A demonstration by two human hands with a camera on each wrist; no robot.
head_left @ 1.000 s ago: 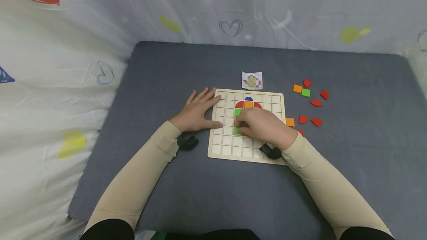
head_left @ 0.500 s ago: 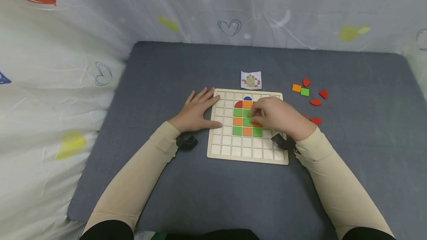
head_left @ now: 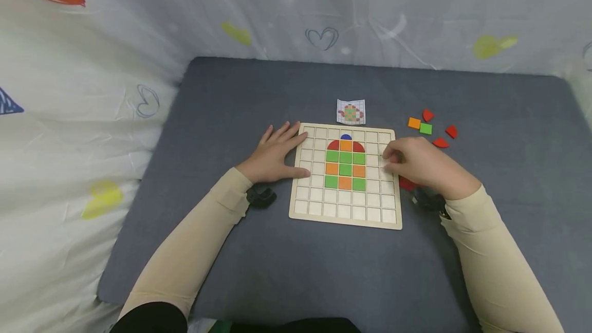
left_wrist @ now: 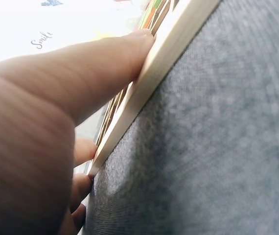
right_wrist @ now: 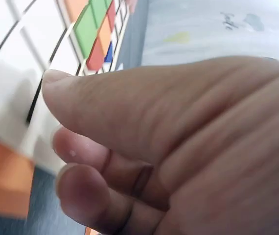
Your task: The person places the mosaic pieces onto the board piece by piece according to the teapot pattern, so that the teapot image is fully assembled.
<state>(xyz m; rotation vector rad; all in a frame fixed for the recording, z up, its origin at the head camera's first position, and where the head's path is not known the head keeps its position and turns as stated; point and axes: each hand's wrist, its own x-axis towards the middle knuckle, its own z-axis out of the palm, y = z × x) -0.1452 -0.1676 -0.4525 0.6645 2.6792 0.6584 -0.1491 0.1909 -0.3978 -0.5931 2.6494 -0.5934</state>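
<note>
Currently have right hand [head_left: 418, 162] over right edge of board [head_left: 344, 197], loosely curled, apparently empty, left hand [head_left: 273, 156] spread on opposite edge; find loose tiles [head_left: 426, 129] right of board, nearer right hand.

Stretches dark grey, a flat surface [head_left: 259, 266] under a gridded wooden board [head_left: 344, 211], a small printed card [head_left: 351, 112] just beyond it and loose red, orange and green pieces [head_left: 425, 129] to the board's right

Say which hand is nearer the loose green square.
Right. The right hand is just below the green square in the head view; the left hand touches the left side of the board.
</note>
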